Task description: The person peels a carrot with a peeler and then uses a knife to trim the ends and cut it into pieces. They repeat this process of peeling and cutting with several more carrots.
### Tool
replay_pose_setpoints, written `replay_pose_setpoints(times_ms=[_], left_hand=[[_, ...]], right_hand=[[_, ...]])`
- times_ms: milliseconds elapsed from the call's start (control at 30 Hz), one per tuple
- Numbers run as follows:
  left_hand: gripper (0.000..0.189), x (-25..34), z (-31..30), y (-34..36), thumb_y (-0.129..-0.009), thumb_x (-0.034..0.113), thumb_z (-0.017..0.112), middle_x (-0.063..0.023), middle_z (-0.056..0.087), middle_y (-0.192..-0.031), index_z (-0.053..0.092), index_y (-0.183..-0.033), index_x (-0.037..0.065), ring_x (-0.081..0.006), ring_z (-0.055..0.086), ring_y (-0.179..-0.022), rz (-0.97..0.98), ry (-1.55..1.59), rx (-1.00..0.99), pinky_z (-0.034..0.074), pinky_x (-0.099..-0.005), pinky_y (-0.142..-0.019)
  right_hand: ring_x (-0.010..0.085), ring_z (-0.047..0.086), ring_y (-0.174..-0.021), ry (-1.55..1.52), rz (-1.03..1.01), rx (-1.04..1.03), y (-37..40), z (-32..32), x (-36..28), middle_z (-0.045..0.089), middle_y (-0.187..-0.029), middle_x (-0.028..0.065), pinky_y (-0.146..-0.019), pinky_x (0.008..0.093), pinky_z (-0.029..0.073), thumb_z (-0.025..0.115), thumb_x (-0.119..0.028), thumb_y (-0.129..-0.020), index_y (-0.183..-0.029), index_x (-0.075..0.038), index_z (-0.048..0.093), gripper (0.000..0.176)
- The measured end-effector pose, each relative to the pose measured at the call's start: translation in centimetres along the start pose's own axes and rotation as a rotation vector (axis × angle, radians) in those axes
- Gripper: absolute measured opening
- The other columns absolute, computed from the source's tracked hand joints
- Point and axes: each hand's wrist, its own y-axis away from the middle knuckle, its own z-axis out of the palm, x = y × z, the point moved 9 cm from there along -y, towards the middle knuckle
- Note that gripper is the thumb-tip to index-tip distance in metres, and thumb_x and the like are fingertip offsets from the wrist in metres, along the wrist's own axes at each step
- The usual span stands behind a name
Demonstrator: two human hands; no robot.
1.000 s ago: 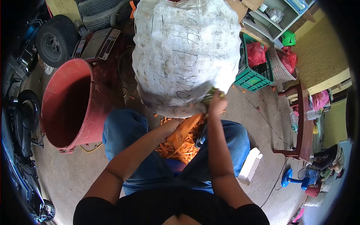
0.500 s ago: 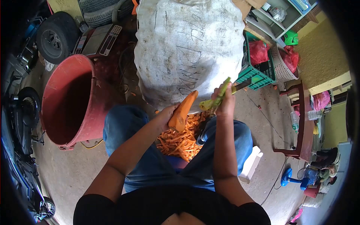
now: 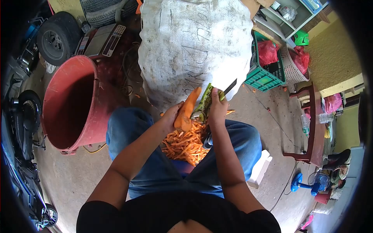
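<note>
My left hand [image 3: 171, 117] is wrapped around a thick orange carrot [image 3: 188, 110], which tilts up and away from me. In my right hand [image 3: 218, 110] is a green peeler [image 3: 204, 100], its head close beside the carrot's right side near the thick end. The same hand also carries a knife [image 3: 230, 86] with a dark blade sticking out to the upper right. Orange peelings [image 3: 186, 145] lie heaped below, between my knees.
A big white woven sack [image 3: 190, 50] stands right in front of me. On the left is a deep red bin [image 3: 93, 105], with a scale [image 3: 103, 40] behind it. A green crate [image 3: 268, 79] stands at the right, and a white box [image 3: 259, 169] lies by my right knee.
My right hand has moved left and slightly down with the peeler and knife, bringing the peeler beside the carrot. My left hand still holds the carrot in nearly the same place.
</note>
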Motion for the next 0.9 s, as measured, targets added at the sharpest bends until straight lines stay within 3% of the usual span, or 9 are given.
replay_pose_setpoints(times_ms=[67, 200, 267, 300, 433, 533, 767, 833, 900], left_hand=[[0.034, 0.6, -1.1, 0.2, -0.089, 0.031, 0.027, -0.0107, 0.055, -0.085, 0.044, -0.104, 0.005, -0.0195, 0.056, -0.069, 0.040, -0.002, 0.202, 0.048, -0.0335, -0.064], [0.032, 0.3, -1.0, 0.4, -0.089, 0.029, 0.028, -0.0083, 0.055, -0.087, 0.043, -0.106, 0.006, -0.0174, 0.057, -0.073, 0.035, -0.051, 0.228, 0.049, -0.0326, -0.063], [0.031, 0.1, -0.2, 0.3, -0.088, 0.028, 0.029, -0.0069, 0.056, -0.088, 0.044, -0.105, 0.006, -0.0174, 0.057, -0.075, 0.042, -0.166, 0.076, 0.049, -0.0317, -0.065], [0.030, 0.2, -0.4, 0.6, -0.088, 0.026, 0.030, -0.0069, 0.056, -0.088, 0.045, -0.104, 0.005, -0.0176, 0.057, -0.074, 0.033, -0.093, 0.191, 0.049, -0.0316, -0.064], [0.031, 0.5, 0.8, 1.4, -0.087, 0.026, 0.030, -0.0070, 0.056, -0.087, 0.046, -0.102, 0.005, -0.0180, 0.058, -0.072, 0.047, -0.138, 0.202, 0.049, -0.0316, -0.064], [0.032, 0.5, -0.1, 1.5, -0.088, 0.027, 0.029, -0.0072, 0.056, -0.087, 0.047, -0.102, 0.004, -0.0176, 0.057, -0.074, 0.057, -0.222, 0.324, 0.048, -0.0311, -0.065], [0.036, 0.3, -1.9, -0.4, -0.089, 0.031, 0.025, -0.0078, 0.056, -0.086, 0.047, -0.099, 0.004, -0.0174, 0.057, -0.071, 0.090, -0.272, 0.216, 0.049, -0.0306, -0.061], [0.037, 0.7, -0.9, 0.1, -0.089, 0.032, 0.025, -0.0079, 0.056, -0.085, 0.048, -0.098, 0.004, -0.0175, 0.057, -0.070, 0.092, -0.296, 0.211, 0.049, -0.0306, -0.059], [0.037, 0.8, 0.4, 1.0, -0.089, 0.032, 0.025, -0.0082, 0.056, -0.084, 0.047, -0.098, 0.004, -0.0169, 0.057, -0.070, 0.057, -0.279, 0.193, 0.049, -0.0303, -0.061]], right_hand=[[0.0068, 0.046, -0.059, 0.104, -0.054, -0.046, 0.8, 0.8, -0.4, 0.052, -0.068, 0.0008, -0.053, 0.0207, 0.038, 0.049, -0.022, -0.084, -0.084, 0.003, 0.052, 0.025], [0.0073, 0.046, -0.060, 0.231, -0.167, -0.087, 1.8, 2.2, 0.0, 0.052, -0.066, 0.0026, -0.054, 0.0222, 0.038, 0.050, -0.022, -0.083, -0.083, 0.002, 0.053, 0.024], [0.0099, 0.048, -0.058, 0.239, -0.226, -0.152, 2.7, 3.1, -0.2, 0.053, -0.064, 0.0054, -0.054, 0.0247, 0.039, 0.051, -0.022, -0.083, -0.084, 0.002, 0.052, 0.024], [0.0117, 0.049, -0.057, 0.331, -0.279, -0.141, 3.0, 3.2, -0.4, 0.054, -0.063, 0.0078, -0.054, 0.0253, 0.040, 0.051, -0.021, -0.082, -0.084, 0.002, 0.052, 0.023], [0.0098, 0.048, -0.059, 0.521, -0.406, -0.122, 4.9, 4.1, -2.9, 0.054, -0.065, 0.0070, -0.055, 0.0242, 0.040, 0.049, -0.017, -0.083, -0.083, 0.003, 0.052, 0.020], [0.0143, 0.050, -0.055, 0.710, -0.333, -0.041, 4.1, 3.6, -2.2, 0.054, -0.061, 0.0116, -0.054, 0.0271, 0.040, 0.050, -0.016, -0.082, -0.082, 0.004, 0.052, 0.020], [0.0224, 0.050, -0.050, 0.720, -0.288, -0.013, 2.5, 3.4, -1.4, 0.052, -0.057, 0.0154, -0.051, 0.0309, 0.039, 0.050, -0.019, -0.081, -0.077, 0.004, 0.053, 0.024], [0.0316, 0.053, -0.054, 0.746, -0.270, -0.026, 2.4, 3.4, -1.3, 0.052, -0.057, 0.0181, -0.052, 0.0347, 0.040, 0.050, -0.021, -0.081, -0.082, 0.002, 0.055, 0.024], [0.0310, 0.053, -0.053, 0.746, -0.271, -0.024, 2.1, 3.4, -1.1, 0.052, -0.057, 0.0178, -0.051, 0.0347, 0.040, 0.050, -0.021, -0.081, -0.080, 0.002, 0.056, 0.023]])
